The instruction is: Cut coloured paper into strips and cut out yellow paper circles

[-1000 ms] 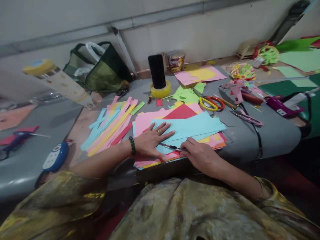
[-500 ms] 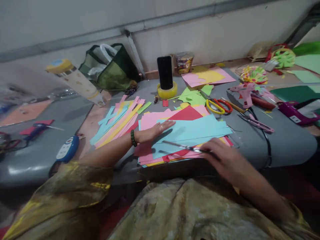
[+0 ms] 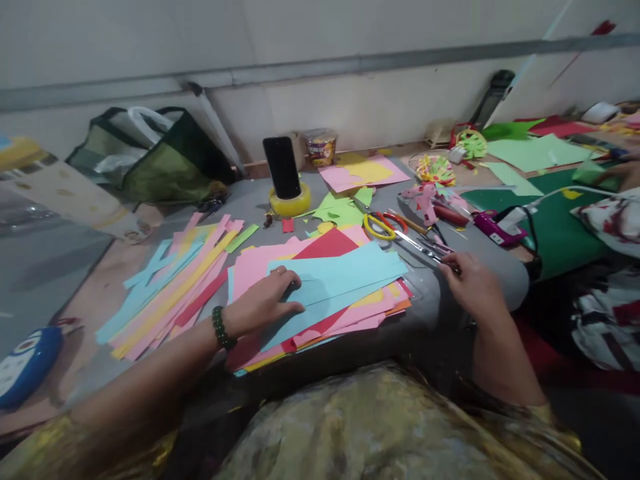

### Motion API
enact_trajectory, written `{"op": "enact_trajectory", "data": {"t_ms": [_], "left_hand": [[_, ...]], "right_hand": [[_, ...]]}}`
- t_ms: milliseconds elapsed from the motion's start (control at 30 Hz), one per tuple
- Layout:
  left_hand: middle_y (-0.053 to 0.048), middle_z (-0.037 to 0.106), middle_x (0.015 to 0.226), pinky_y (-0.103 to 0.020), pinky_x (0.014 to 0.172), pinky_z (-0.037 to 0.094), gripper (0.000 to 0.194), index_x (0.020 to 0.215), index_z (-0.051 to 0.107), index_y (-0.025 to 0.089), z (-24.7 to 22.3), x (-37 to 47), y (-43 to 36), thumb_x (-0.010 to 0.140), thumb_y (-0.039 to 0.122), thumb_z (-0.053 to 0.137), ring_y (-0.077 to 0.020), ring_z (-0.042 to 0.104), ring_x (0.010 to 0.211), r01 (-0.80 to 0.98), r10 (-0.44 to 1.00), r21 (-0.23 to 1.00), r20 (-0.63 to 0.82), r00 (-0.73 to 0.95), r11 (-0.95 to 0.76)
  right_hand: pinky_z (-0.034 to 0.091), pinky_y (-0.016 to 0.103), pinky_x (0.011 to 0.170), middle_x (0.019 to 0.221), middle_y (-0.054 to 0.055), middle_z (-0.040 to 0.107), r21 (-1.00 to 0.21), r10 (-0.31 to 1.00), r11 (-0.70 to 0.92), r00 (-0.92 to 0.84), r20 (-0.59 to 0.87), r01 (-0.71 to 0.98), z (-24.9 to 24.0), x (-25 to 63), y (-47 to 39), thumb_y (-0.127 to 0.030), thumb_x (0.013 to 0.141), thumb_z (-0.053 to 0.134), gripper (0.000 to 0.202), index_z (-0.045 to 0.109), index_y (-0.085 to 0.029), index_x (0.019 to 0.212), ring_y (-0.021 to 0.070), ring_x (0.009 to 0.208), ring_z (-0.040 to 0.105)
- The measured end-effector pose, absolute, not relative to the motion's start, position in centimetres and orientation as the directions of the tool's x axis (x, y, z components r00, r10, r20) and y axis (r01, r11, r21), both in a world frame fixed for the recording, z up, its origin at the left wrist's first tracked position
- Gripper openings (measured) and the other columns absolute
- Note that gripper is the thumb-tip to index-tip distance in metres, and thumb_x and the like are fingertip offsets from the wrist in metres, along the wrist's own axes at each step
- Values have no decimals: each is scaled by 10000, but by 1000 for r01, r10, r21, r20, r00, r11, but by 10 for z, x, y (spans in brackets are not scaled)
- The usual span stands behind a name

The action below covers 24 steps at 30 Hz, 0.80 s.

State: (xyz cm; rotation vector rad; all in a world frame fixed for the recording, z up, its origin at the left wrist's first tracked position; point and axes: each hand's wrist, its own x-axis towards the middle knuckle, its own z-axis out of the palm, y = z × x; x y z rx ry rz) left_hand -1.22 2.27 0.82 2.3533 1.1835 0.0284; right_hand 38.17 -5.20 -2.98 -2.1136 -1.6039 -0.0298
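My left hand [image 3: 265, 301] rests on a light blue sheet of paper [image 3: 340, 277] that lies over a stack of coloured paper. Its fingers are slightly bent, the thumb apart from them, and a green bead bracelet is round the wrist. A faint line crosses the blue sheet. To the right of the stack, my right hand [image 3: 473, 283] is closed round the end of a slim silver cutter knife [image 3: 425, 248], whose blade points away to the upper left. Cut paper strips [image 3: 175, 287] in pink, blue and yellow lie fanned out left of the stack.
Beyond the stack stand a phone [image 3: 282, 167] on a yellow tape roll [image 3: 291, 200] and a printed cup [image 3: 321, 147]. Scissors [image 3: 379, 227], a pink glue gun [image 3: 423, 200] and a purple power strip [image 3: 500, 230] lie rightward. Another person's hand [image 3: 625, 173] shows far right.
My right hand has carried the cutter knife off the stack to its right side. My left hand has drawn back a little, its fingers more bent. The view has turned right.
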Motion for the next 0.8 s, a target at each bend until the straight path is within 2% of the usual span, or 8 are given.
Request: {"op": "enact_trajectory", "data": {"t_ms": [100,200,300,400,500,533,667,800], "left_hand": [[-30,579,868,-332,725,487,213,854,566,215,15,-7,22,788,410,620,-216,576,791,768,761,445,-249,600,-460],[-36,582,849,-333,720,479,164,788,541,216,18,-3,16,766,365,605,-215,570,779,777,772,440,-246,586,-449],[-24,587,809,-321,676,463,158,854,544,215,18,1,10,758,334,585,-209,559,734,788,792,456,-246,559,-414],[2,588,748,-299,644,447,215,972,568,212,18,3,7,777,302,557,-195,563,686,780,792,497,-261,552,-380],[-2,600,717,-291,676,460,69,823,566,216,20,2,6,796,268,528,-193,602,723,749,791,547,-234,565,-373],[-5,602,706,-289,687,468,76,755,535,217,22,0,6,807,270,518,-193,619,736,732,793,582,-229,564,-353],[-1,617,695,-271,620,502,259,704,433,227,30,-25,10,833,425,539,-180,673,675,588,808,804,-285,515,-92],[0,643,692,-289,588,537,394,751,493,221,39,-74,15,742,594,622,-172,660,607,510,880,855,-309,361,91]], "right_hand": [[495,376,648,881,116,703,-283,919,-152,241,312,947,-36,383,-50,-333,872,492,204,658,-216,891,276,785,638],[516,417,705,919,141,706,-207,884,-89,173,434,974,-34,377,-50,-346,915,472,249,667,-197,961,306,848,644],[529,424,779,939,129,706,-177,820,107,14,572,978,-25,358,-49,-368,967,458,262,659,-201,993,294,889,652],[537,396,800,931,101,706,-158,752,363,-189,631,918,-16,333,-44,-369,1002,454,251,650,-212,991,263,893,663],[540,387,798,934,88,702,-152,690,503,-289,663,851,-10,314,-39,-344,1012,468,223,648,-214,1022,251,898,668],[540,384,798,932,81,702,-152,670,527,-299,679,836,-8,310,-38,-339,1007,486,203,649,-221,1032,247,894,671],[541,358,791,917,61,708,-132,596,607,-339,728,784,-2,302,-33,-312,995,531,146,649,-241,1045,229,871,680],[546,344,781,929,76,718,-105,574,693,-457,680,713,0,293,-25,-325,1020,480,191,643,-225,1029,223,872,682]]}}
